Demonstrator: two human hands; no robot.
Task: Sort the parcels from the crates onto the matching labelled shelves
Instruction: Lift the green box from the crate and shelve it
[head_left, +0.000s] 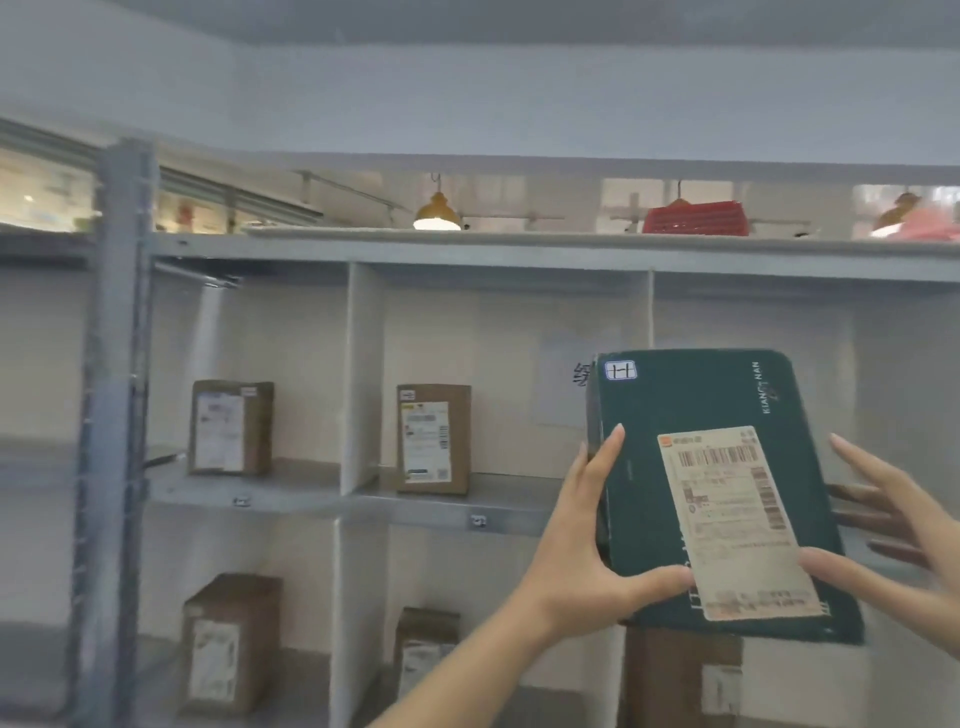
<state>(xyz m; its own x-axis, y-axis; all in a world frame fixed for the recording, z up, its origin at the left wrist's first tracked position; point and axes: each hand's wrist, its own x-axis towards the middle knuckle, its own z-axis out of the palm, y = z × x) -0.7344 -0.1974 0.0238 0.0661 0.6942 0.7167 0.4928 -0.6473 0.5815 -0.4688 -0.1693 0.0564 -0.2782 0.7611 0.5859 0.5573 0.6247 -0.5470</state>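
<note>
Dark-green cardboard sat between the two hands: a flat parcel held up with its top tipped a little leftward and a white shipping label on its near face. The left hand gripped the parcel's left edge, thumb laid across the lower front and fingers running up the side. The right hand was spread at the right edge with its fingers straight. Only its thumb plainly touched the front, at the label's lower corner — whether the lower fingers reached behind could not be told.

Behind the parcel stood a grey shelf unit with white dividers. One brown box stood upright in the left bay and a second box in the middle bay — more brown boxes showed in the row beneath. On top of the unit sat a red basket, well apart from the parcel.
</note>
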